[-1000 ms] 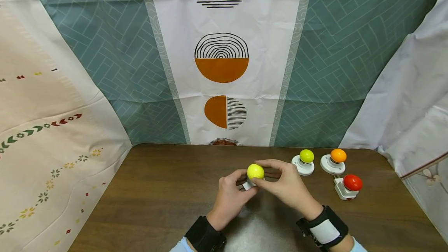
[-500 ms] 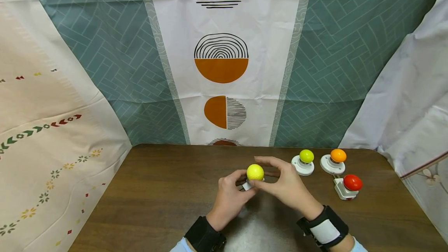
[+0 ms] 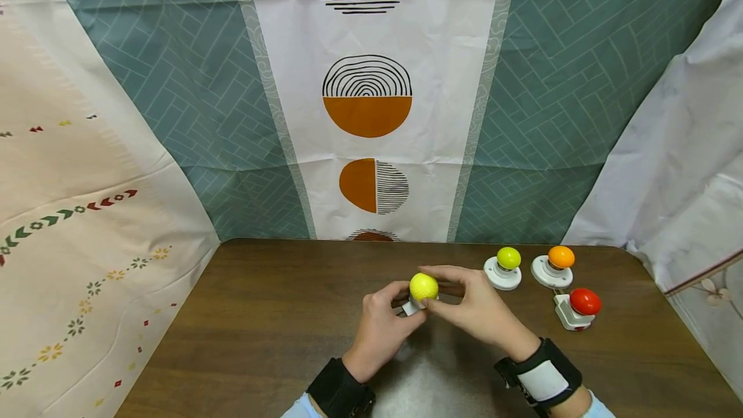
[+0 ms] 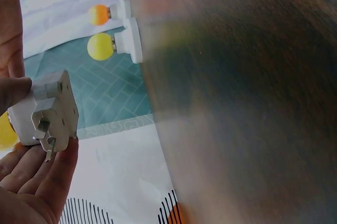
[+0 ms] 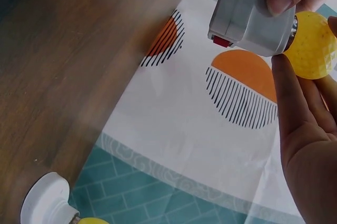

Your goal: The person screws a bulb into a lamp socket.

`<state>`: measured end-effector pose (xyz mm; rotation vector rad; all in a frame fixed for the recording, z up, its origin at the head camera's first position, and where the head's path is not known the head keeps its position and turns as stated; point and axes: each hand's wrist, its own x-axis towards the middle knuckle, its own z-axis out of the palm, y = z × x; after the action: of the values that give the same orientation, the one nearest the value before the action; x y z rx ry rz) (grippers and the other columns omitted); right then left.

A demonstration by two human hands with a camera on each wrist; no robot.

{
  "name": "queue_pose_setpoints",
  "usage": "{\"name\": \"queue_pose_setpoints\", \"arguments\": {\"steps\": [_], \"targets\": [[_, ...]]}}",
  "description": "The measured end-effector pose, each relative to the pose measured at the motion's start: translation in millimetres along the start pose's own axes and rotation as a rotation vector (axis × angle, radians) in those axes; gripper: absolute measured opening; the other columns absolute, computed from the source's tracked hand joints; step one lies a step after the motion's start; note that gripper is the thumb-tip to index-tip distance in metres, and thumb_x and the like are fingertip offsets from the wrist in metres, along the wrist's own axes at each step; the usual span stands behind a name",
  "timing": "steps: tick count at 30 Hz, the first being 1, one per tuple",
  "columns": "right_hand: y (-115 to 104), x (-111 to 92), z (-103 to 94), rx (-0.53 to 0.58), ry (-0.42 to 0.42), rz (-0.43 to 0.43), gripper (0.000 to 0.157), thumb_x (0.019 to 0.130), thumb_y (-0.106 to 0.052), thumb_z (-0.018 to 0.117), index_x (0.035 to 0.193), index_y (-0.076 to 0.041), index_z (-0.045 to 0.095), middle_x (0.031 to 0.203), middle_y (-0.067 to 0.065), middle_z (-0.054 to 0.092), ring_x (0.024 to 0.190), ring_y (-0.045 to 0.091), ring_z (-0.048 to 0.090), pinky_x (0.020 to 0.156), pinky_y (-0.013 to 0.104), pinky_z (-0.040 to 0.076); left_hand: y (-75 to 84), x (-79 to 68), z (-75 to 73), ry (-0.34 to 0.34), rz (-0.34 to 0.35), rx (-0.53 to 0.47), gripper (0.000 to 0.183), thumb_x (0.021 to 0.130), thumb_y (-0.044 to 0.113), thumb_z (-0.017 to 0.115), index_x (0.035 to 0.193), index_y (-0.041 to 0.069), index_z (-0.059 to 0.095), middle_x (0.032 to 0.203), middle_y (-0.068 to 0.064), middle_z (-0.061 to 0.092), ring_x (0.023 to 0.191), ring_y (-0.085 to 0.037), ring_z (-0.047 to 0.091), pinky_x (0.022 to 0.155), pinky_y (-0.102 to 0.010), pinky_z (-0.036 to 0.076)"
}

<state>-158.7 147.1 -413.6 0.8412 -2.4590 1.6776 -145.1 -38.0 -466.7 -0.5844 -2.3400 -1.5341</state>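
Observation:
Over the middle of the table, my left hand (image 3: pixel 383 321) grips a white plug-in lamp socket (image 4: pixel 55 103) by its sides. Two metal prongs (image 4: pixel 51 147) stick out of its back, and a small red switch (image 5: pixel 221 41) shows on one edge. A textured yellow light bulb (image 3: pixel 424 286) stands in the socket's mouth, with a bit of its metal base visible in the right wrist view. The thumb and fingers of my right hand (image 3: pixel 476 307) curve round this bulb, the index finger at its upper side.
At the back right of the wooden table (image 3: pixel 278 328) stand a lime bulb (image 3: pixel 508 259) and an orange bulb (image 3: pixel 560 257) on round white sockets. In front of them, a red bulb (image 3: pixel 585 302) sits in a white plug-in socket (image 3: pixel 571 321). Printed cloths (image 3: pixel 366 44) hang behind.
The right fingers spread slightly off the bulb half a second ago and have closed in round it again. The left hand and the socket stay in place.

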Motion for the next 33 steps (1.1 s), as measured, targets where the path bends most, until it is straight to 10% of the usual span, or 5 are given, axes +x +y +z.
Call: {"name": "queue_pose_setpoints", "arguments": {"steps": [10,33], "targets": [[-33.1,-1.0,-1.1,0.027,0.045,0.046,0.041,0.074,-0.005,0.075,0.113,-0.003,0.062,0.111,0.01,0.062,0.097,0.023,0.06,0.077,0.037,0.049,-0.1,0.5,1.1,0.0,0.004,-0.02,0.034,0.08,0.031,0.072,0.11,0.017,0.062,0.098,0.009,0.062,0.086,-0.003,0.059,0.071,-0.024,0.049],[1.1,-3.5,11.7,-0.01,0.224,0.055,0.041,0.066,-0.033,0.083,0.102,-0.02,0.068,0.097,-0.006,0.065,0.081,0.013,0.064,0.067,0.036,0.051,2.0,0.2,0.0,0.026,0.019,0.019,0.033,0.077,0.022,0.074,0.108,0.015,0.063,0.096,0.009,0.063,0.084,-0.002,0.059,0.069,-0.024,0.049]]}}
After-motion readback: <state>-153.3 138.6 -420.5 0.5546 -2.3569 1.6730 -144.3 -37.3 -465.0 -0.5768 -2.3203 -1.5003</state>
